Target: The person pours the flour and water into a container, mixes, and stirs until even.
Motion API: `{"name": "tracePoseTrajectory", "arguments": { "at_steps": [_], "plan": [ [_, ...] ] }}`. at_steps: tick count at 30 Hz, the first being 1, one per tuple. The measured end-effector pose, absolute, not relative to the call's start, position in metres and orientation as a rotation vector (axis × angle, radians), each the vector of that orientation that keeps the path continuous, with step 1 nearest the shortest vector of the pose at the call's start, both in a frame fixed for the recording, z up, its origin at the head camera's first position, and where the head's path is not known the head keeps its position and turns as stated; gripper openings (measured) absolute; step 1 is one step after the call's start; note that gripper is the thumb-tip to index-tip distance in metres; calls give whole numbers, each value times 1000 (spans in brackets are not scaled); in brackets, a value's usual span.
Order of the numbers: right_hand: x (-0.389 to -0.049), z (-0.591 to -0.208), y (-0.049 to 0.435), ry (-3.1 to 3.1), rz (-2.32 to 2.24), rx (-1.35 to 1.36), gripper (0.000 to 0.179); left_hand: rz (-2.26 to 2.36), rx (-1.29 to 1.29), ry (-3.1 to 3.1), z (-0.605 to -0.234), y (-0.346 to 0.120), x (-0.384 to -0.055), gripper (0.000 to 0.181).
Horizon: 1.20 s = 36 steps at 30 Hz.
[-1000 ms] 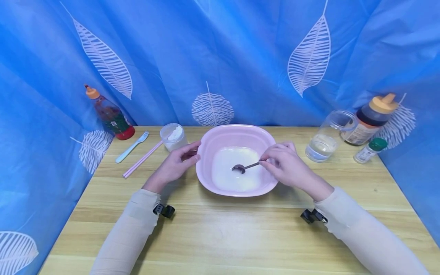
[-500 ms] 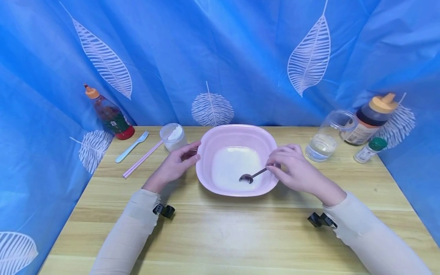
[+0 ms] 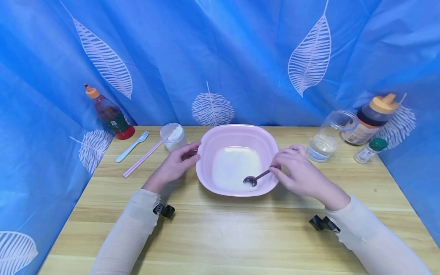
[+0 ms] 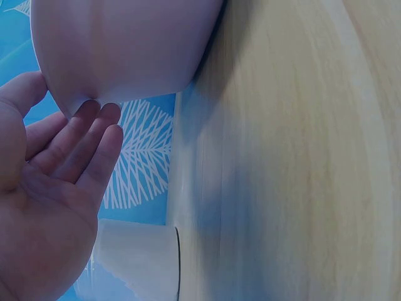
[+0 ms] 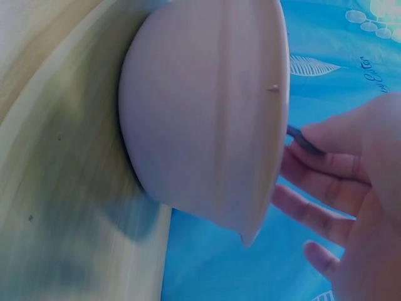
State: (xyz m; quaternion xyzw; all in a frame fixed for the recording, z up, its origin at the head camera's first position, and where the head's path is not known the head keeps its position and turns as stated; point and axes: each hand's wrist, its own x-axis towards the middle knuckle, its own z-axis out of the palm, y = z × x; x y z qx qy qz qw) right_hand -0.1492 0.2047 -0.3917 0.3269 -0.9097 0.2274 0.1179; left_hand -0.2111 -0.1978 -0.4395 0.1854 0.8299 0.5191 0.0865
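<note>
A pink plastic basin (image 3: pixel 237 131) stands on the table with a milky white liquid (image 3: pixel 233 166) in its bottom. My left hand (image 3: pixel 177 163) holds the basin's left rim; in the left wrist view its thumb is at the rim edge and its fingertips (image 4: pixel 109 111) are against the outer wall. Over the right rim, my right hand (image 3: pixel 295 172) pinches the handle of a dark brown spoon (image 3: pixel 250 180) between thumb and fingers. The spoon's bowl is down at the liquid, in the front right part of the basin. In the right wrist view the rim hides most of the spoon.
Behind my left hand stands a tub of white powder (image 3: pixel 173 135). Pink chopsticks (image 3: pixel 142 159), a light blue fork (image 3: pixel 132 147) and a red sauce bottle (image 3: pixel 113 116) are farther left. At right are a clear pitcher of liquid (image 3: pixel 323 147), a dark sauce bottle (image 3: pixel 369 120) and a green-capped shaker (image 3: pixel 371 150).
My right hand has moved right and toward me, carrying the spoon from the middle of the liquid to its front right. The left hand and the basin have stayed in place.
</note>
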Motion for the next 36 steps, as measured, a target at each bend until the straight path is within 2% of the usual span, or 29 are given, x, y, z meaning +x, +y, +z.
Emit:
{"name": "tracePoseTrajectory", "arguments": {
  "at_steps": [9,22,32,36],
  "plan": [
    [-149,-390,206,-2649,630,836,7,1545,561,2471,-439,-199,-211,55],
    [-160,-407,195,-2571,754,674,11,1543,554,2473,-437,-199,-209,56],
    [-170,-412,193,-2514,597,675,1,1543,552,2471,-436,-197,-209,56],
    [-174,-410,194,-2553,564,692,4,1550,550,2461,-436,-198,-209,56]
  ]
}}
